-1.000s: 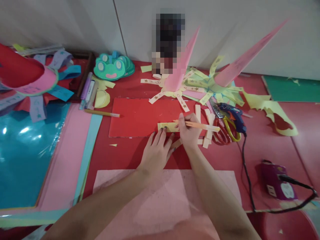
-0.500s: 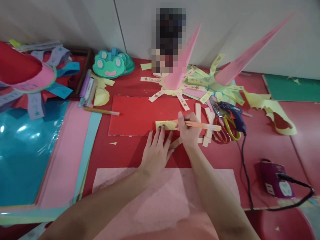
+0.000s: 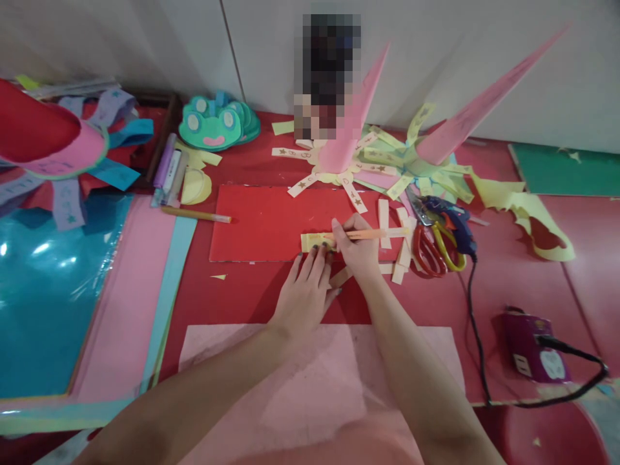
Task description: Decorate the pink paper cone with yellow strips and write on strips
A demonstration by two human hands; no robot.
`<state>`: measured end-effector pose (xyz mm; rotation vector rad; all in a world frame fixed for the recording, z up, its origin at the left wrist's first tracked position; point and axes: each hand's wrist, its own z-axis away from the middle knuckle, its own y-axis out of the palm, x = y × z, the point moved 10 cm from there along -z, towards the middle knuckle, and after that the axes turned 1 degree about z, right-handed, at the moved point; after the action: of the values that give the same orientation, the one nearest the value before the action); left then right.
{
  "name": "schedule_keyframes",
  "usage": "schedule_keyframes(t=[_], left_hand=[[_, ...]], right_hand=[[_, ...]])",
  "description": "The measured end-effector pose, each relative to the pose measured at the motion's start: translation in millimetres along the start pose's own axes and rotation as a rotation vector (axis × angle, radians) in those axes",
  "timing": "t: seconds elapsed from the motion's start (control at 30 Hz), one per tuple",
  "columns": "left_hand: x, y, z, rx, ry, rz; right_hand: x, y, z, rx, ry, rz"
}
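A short yellow paper strip point(image 3: 310, 241) lies on a red board point(image 3: 256, 223) in front of me, with small faint marks on it. My left hand point(image 3: 306, 284) is flat, fingers stretched out, its fingertips resting on the strip's lower edge. An orange pen point(image 3: 372, 234) is gripped in my right hand point(image 3: 359, 252), its tip against the strip. The strip's right end is hidden behind that hand. Beside it lie several loose cream paper strips point(image 3: 383, 223), some partly under my right wrist.
Scissors point(image 3: 440, 248) and a blue glue gun point(image 3: 455, 223) lie at right; its cord runs to a purple power box point(image 3: 535, 349). Pink paper cones point(image 3: 346, 139) with lettered strips stand behind. Green frog cutouts point(image 3: 213, 126), a gold pen point(image 3: 196, 214) and coloured sheets point(image 3: 116, 297) are at left.
My right hand and the orange pen have shifted slightly left along the yellow strip. The left fingertips have moved a little to the right.
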<state>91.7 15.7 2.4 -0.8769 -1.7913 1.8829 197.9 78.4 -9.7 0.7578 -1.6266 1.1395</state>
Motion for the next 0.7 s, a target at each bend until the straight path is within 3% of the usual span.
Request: schedule_keyframes(t=[0.2,0.37,0.53,0.7], left_hand=[[2.1,-0.3,-1.0,-0.004,0.000,-0.012],[2.7,1.5,-0.5,-0.018,0.000,0.007],[2.6,1.0,-0.8,-0.023,0.007,0.029],[2.8,0.4,-2.1,-0.015,0.005,0.042]], right_hand=[[-0.2,-0.6,1.8,-0.016,-0.001,0.025],[9.9,-11.3,6.9,-0.129,-0.061,0.076],[9.0,2.2,4.0,0.013,-0.042,0.028],[3.1,-1.1,0.7,-0.021,-0.015,0.065]])
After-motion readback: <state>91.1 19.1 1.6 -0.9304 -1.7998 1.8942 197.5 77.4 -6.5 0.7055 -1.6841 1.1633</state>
